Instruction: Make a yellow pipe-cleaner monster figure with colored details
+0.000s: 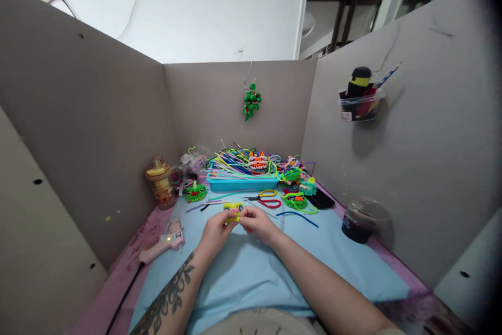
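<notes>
Both hands meet over the middle of the blue cloth [251, 267]. My left hand [218, 228] pinches a small yellow pipe-cleaner figure [233, 207] with blue round parts on it. My right hand [259, 223] has its fingertips closed at the figure's lower right side, touching it; what exactly they grip is too small to make out. Just beyond the hands lie scissors [269, 200] with red and yellow handles. A blue pipe cleaner [298, 217] rests to the right, and a green pipe-cleaner frog-like figure [195, 192] sits at the left.
A blue tray [243, 184] heaped with pipe cleaners stands at the back. A pink glue gun [164, 245] with a cord and a lidded cup [160, 186] are on the left. On the right are a phone [321, 199] and a dark tub [356, 222]. Grey partitions enclose three sides.
</notes>
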Demonstrator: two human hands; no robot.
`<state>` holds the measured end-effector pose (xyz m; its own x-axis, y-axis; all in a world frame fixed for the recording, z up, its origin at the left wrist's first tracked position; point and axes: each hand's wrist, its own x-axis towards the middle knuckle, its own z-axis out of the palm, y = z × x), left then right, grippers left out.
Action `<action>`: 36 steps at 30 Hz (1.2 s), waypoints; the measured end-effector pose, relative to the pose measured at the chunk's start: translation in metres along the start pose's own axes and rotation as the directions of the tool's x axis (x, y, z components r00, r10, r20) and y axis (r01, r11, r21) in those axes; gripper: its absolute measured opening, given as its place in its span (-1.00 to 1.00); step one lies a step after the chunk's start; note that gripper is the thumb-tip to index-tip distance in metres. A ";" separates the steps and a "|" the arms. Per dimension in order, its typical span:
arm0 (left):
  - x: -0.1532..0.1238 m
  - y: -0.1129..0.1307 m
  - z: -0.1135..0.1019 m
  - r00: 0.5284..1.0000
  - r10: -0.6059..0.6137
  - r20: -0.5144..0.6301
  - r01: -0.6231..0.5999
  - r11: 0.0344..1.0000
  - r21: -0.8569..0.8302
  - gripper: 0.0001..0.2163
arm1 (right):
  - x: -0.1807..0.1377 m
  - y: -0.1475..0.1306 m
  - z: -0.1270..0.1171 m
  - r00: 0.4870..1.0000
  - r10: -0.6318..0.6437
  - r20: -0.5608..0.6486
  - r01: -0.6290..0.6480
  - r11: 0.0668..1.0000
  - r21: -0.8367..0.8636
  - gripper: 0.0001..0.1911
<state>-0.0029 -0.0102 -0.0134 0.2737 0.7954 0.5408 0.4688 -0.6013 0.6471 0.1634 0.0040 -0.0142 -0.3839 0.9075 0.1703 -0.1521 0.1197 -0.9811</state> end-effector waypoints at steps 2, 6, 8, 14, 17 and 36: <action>0.001 0.000 0.000 1.000 -0.017 -0.010 0.017 0.999 -0.051 -0.87 | 0.000 -0.001 -0.001 0.995 0.084 0.048 -0.091 0.980 0.174 -0.80; 0.004 0.004 0.000 0.995 -0.087 -0.041 0.078 0.977 -0.196 -0.87 | 0.002 -0.002 -0.006 0.969 0.222 0.111 -0.248 0.876 0.414 -0.75; 0.006 0.007 0.000 0.991 -0.130 -0.038 0.117 0.960 -0.253 -0.86 | 0.004 -0.001 -0.008 0.961 0.252 0.119 -0.277 0.835 0.475 -0.74; 0.008 0.012 -0.003 0.980 -0.192 -0.053 0.168 0.941 -0.294 -0.83 | 0.007 0.003 -0.014 0.954 0.272 0.126 -0.296 0.787 0.542 -0.77; 0.009 0.009 -0.004 0.974 -0.220 -0.044 0.195 0.927 -0.321 -0.84 | 0.008 0.004 -0.016 0.956 0.273 0.107 -0.282 0.757 0.590 -0.77; 0.005 -0.007 0.001 0.995 -0.031 -0.096 0.032 0.999 0.011 -0.84 | 0.006 0.009 -0.003 0.990 0.136 -0.028 -0.125 0.960 0.252 -0.68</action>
<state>-0.0039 -0.0018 -0.0162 0.1769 0.8026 0.5697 0.4864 -0.5745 0.6583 0.1622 0.0122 -0.0224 -0.3756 0.9262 0.0326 -0.3272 -0.0996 -0.9397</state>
